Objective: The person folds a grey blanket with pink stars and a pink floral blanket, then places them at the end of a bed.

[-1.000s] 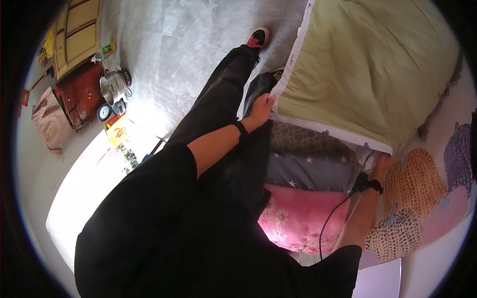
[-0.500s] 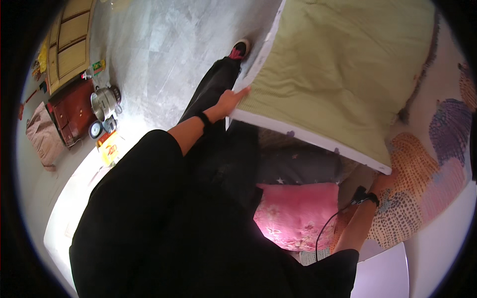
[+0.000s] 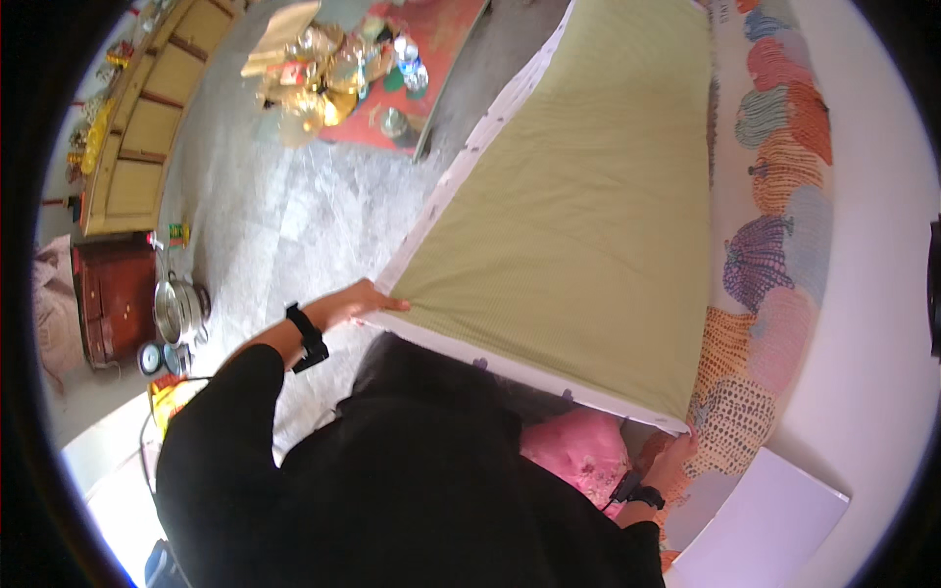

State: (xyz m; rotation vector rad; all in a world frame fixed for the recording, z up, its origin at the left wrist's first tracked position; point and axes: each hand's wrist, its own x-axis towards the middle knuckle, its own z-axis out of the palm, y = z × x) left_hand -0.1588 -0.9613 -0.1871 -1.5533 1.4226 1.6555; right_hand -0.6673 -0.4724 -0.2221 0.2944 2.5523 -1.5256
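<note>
A light green quilt (image 3: pixel 578 235) with a white, purple-spotted border is stretched out in front of me, nearly smooth. My left hand (image 3: pixel 361 302) grips its near left corner, with the thumb lying over the green top. At the near right corner, beside the wall, my right hand (image 3: pixel 672 454) is closed on the white edge; most of its fingers are hidden. Below the quilt's near edge shows a pink flowered pillow (image 3: pixel 578 451), partly covered by my body.
Bottles and packages crowd a red low table (image 3: pixel 392 122) at the far left. Along the left stand a wooden cabinet (image 3: pixel 137 191), a brown chest (image 3: pixel 116 294) and a metal pot (image 3: pixel 176 312). A patterned wall covering (image 3: pixel 760 260) runs along the right, near a white panel (image 3: pixel 765 519).
My view has turned, bringing the red table into sight. The quilt, wrinkled before, is pulled tauter. My left hand has gone out to the left with its corner; both hands keep hold.
</note>
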